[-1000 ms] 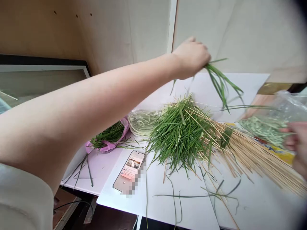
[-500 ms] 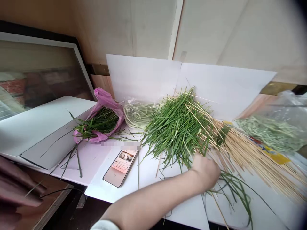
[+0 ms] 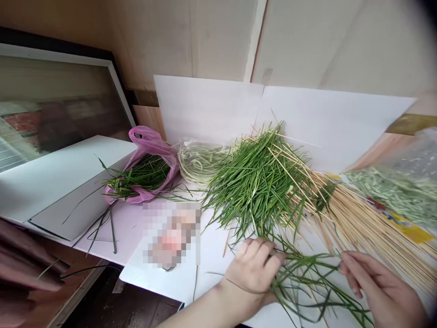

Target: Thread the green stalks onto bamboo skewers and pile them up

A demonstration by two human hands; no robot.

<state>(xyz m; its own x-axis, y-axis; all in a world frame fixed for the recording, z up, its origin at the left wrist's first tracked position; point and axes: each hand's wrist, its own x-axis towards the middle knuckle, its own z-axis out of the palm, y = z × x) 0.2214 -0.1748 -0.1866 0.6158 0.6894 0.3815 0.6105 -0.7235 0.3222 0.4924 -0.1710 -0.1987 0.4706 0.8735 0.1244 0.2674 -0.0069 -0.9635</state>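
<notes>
- Near the front of the tabletop, the left hand was curled, knuckles up, around the left end of some loose blades.
- Across from it, the right hand had thumb and forefinger brought close together at the blades' right side; whether they pinched one could not be told.
- Between the two hands the blades lay spread, their long axis running crosswise from left to right, with some tips drooping toward the near right.
- Just beyond the left hand, and nearer to it than to the right, lay the green pile, its leaves slanting mostly from far right to near left.
- Beyond the right hand, the nearer one to them, the sticks slanted from the pile's right side toward the near right.
- Farther off, left of the pile, sat a pink bag with more greens.
</notes>
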